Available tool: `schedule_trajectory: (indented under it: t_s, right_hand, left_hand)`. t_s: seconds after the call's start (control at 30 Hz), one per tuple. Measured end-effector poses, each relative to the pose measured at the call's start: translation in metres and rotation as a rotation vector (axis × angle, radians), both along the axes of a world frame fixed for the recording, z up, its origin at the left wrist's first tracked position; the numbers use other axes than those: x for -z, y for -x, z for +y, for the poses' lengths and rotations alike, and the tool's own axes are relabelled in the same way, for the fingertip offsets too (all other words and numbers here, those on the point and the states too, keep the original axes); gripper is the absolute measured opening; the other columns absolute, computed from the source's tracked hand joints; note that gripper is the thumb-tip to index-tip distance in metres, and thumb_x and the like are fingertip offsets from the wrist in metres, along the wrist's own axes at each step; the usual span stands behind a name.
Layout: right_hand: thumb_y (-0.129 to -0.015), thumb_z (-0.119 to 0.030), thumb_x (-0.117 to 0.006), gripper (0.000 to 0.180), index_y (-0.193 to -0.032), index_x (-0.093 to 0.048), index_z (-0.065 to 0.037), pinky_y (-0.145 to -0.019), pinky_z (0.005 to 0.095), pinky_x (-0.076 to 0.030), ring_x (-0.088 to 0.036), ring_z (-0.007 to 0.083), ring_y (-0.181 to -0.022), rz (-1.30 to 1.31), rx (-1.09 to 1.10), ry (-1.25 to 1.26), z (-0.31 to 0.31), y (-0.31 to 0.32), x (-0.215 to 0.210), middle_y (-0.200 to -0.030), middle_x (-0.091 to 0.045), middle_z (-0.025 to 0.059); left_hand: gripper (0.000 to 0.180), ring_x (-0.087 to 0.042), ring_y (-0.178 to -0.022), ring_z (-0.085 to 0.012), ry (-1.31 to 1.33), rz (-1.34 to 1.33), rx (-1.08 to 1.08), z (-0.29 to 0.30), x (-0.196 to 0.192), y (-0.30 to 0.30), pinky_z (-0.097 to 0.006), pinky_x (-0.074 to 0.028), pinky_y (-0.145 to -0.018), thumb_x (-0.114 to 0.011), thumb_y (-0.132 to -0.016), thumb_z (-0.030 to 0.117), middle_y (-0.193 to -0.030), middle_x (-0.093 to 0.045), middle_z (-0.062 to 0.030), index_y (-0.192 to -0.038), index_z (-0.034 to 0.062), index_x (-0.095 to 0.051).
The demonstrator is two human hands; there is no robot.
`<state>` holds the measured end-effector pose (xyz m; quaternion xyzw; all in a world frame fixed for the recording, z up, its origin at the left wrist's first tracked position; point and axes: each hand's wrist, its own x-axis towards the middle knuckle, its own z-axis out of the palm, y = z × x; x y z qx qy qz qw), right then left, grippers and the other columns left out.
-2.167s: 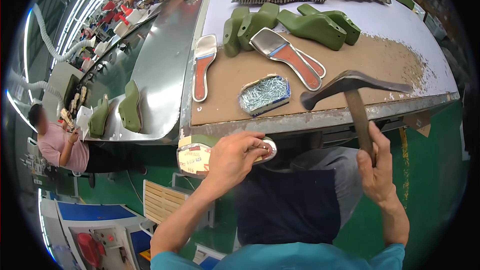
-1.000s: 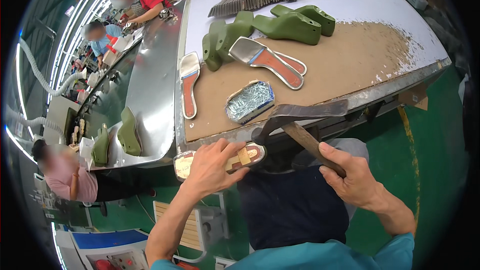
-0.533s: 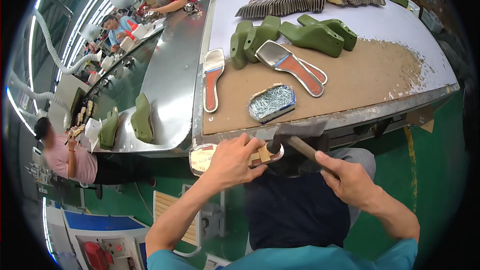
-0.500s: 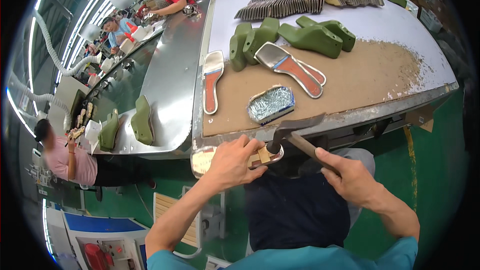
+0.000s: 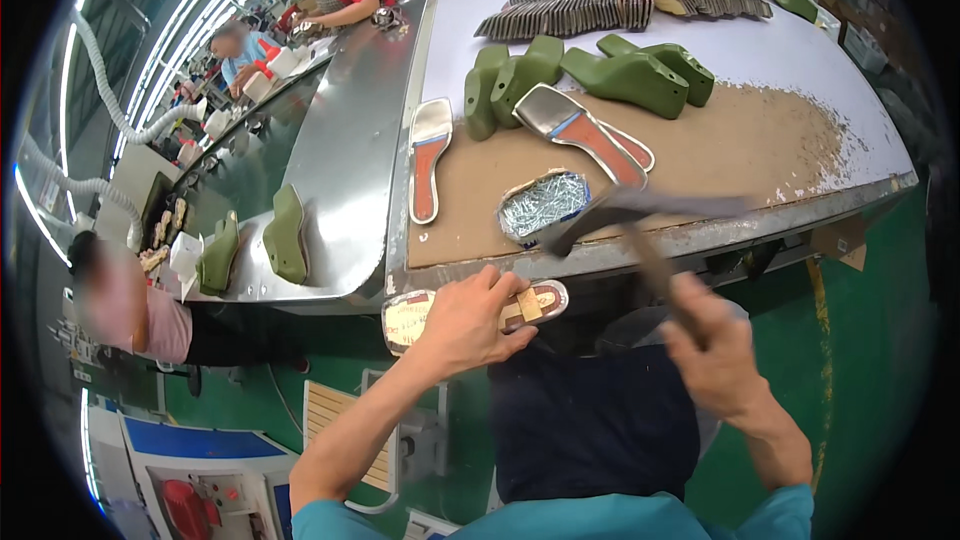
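Note:
Near the table's front edge, my left hand [image 5: 468, 320] grips a long insole [image 5: 548, 298] with its pale, handwritten underside up. A small tan piece [image 5: 527, 306] lies across its narrow end; whether a last sits beneath is hidden. My right hand [image 5: 712, 345] is wrapped round the wooden handle of a hammer [image 5: 650, 206], held raised and blurred by motion. The hammer's dark head is above the table edge, apart from the insole. Just behind it stands a small box of nails [image 5: 540, 210]. Orange insoles with silver edges [image 5: 428, 165] lie on the brown board [image 5: 760, 160].
Green shoe lasts [image 5: 625, 80] and a long row of stacked insoles [image 5: 565, 10] stand farther back. To the left, a metal bench [image 5: 350, 140] carries two more green lasts [image 5: 286, 240]. Several people work beyond it, one in a pink shirt [image 5: 165, 318]. A slatted seat [image 5: 330, 425] stands at lower left.
The hammer has lifted off the insole, up and to the right, and its head has turned. My left hand stays on the insole, whose narrow end is now uncovered.

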<state>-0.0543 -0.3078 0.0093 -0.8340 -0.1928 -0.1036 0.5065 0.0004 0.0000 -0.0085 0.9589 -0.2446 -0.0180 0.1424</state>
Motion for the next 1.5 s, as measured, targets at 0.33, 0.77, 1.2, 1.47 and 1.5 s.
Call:
schedule_trajectory:
  t_s: [0.33, 0.77, 1.2, 1.47, 1.5]
  right_hand:
    - [-0.096, -0.005, -0.069, 0.047, -0.14, -0.055, -0.01, -0.074, 0.0374, -0.057, -0.074, 0.0307, -0.091, 0.166, -0.088, 0.031, 0.012, 0.008, 0.022, -0.108, -0.073, 0.0217]
    - [-0.101, -0.006, -0.06, 0.06, -0.154, -0.033, -0.007, -0.064, 0.0276, -0.047, -0.053, 0.0082, -0.071, 0.527, -0.049, -0.252, 0.015, 0.024, 0.049, -0.089, -0.061, 0.0059]
    - [-0.097, -0.003, -0.065, 0.055, -0.147, -0.042, -0.003, -0.09, 0.0377, -0.056, -0.072, 0.035, -0.105, 0.291, -0.207, 0.058, 0.013, 0.012, 0.029, -0.128, -0.066, 0.0242]
    - [-0.092, 0.0, -0.069, 0.053, -0.141, -0.049, -0.004, -0.087, 0.0413, -0.058, -0.071, 0.0398, -0.108, 0.162, -0.117, 0.118, 0.021, 0.019, 0.046, -0.124, -0.068, 0.0245]
    - [-0.093, -0.001, -0.068, 0.053, -0.142, -0.049, -0.004, -0.091, 0.0445, -0.057, -0.066, 0.042, -0.114, 0.173, -0.106, 0.135, 0.024, 0.017, 0.047, -0.129, -0.065, 0.0252]
  left_hand:
    - [0.053, -0.066, -0.087, -0.0329, -0.023, 0.03, -0.029, -0.005, -0.003, 0.001, -0.045, -0.053, -0.075, -0.082, -0.077, 0.041, -0.097, -0.06, -0.0116, -0.115, 0.009, -0.062]
    - [0.054, -0.067, -0.089, -0.0338, 0.051, 0.012, -0.065, -0.008, -0.001, 0.002, -0.045, -0.054, -0.077, -0.083, -0.076, 0.038, -0.098, -0.064, -0.0125, -0.113, 0.0036, -0.064]
    - [0.055, -0.067, -0.086, -0.0349, 0.022, 0.038, -0.109, -0.009, 0.0, 0.008, -0.045, -0.053, -0.075, -0.083, -0.076, 0.038, -0.096, -0.063, -0.0129, -0.111, 0.0015, -0.064]
    - [0.055, -0.067, -0.089, -0.037, 0.053, 0.009, -0.139, -0.006, 0.008, 0.01, -0.048, -0.053, -0.076, -0.082, -0.079, 0.04, -0.1, -0.063, -0.0155, -0.117, 0.0051, -0.063]
    - [0.052, -0.067, -0.091, -0.0378, 0.077, 0.042, -0.131, -0.003, 0.005, 0.013, -0.048, -0.053, -0.079, -0.079, -0.082, 0.039, -0.103, -0.064, -0.0164, -0.118, 0.0051, -0.063]
